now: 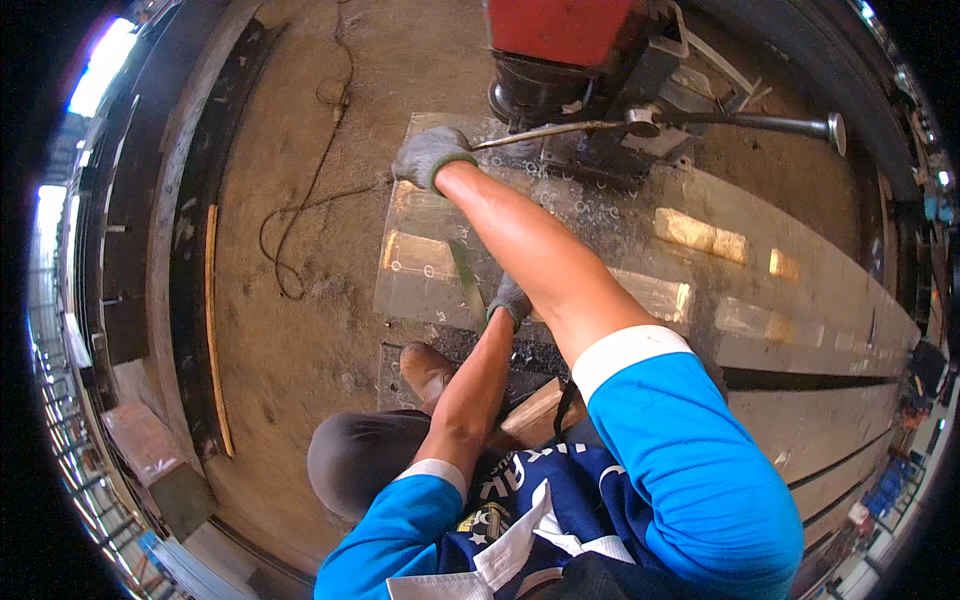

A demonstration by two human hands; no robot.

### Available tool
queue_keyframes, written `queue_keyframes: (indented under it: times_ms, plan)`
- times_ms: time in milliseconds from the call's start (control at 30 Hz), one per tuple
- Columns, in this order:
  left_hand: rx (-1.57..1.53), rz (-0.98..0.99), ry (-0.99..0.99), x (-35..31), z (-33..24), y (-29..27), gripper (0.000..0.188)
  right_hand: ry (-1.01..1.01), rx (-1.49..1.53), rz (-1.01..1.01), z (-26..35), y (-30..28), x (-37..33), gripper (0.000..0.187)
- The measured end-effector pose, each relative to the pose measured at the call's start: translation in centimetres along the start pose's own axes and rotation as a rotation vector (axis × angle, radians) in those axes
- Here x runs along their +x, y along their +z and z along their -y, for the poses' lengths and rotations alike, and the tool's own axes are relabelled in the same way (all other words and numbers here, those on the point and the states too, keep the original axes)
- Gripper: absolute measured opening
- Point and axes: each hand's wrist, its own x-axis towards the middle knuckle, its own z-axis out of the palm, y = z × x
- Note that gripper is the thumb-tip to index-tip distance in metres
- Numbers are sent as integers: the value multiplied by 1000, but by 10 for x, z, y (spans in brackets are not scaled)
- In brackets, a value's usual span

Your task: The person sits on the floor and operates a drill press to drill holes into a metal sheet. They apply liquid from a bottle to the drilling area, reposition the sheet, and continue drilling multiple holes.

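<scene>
Right hand [435, 158], grey-gloved with green cuff — closing its fingers around the end of a metal lever [560, 130]; the lever is lying to the right of this hand, its long axis running roughly crosswise toward a round hub [642, 122] on a red-topped machine [565, 35]. The right hand is being the nearer one; its forearm is crossing above the left. Left hand [511, 302], gloved alike, is resting lower, nearer the body, just beside a green strip [463, 268]; the forearm is partly hiding it, so whether it is open or closed cannot be told. Beneath, a metal plate [405, 305] is bearing white hand-drawn circles [429, 271] and small marks, mostly too faint for reading. Beyond the hub, a dark bar [745, 120] is extending rightward to a flat round end. Farther out: a brown boot [425, 370], a wooden block [535, 412], a loose cable [318, 190] trailing over brown ground [240, 370] — and a navy shirt [590, 505] showing white lettering and an emblem.
</scene>
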Motion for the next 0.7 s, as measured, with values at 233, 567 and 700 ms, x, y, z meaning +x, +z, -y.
queue_keyframes:
  times_ms: [233, 567, 700]
  plan:
    - [8, -41, -182, -8, -56, -19, 49, -17, 49, 11, -1, -1, -1, 46]
    - [-82, -40, -234, 4, -84, -26, 43, -115, -19, 6, -2, -9, -11, 39]
    - [-277, -79, -265, -10, -90, -40, 68, -480, -101, -289, -12, -26, -77, 61]
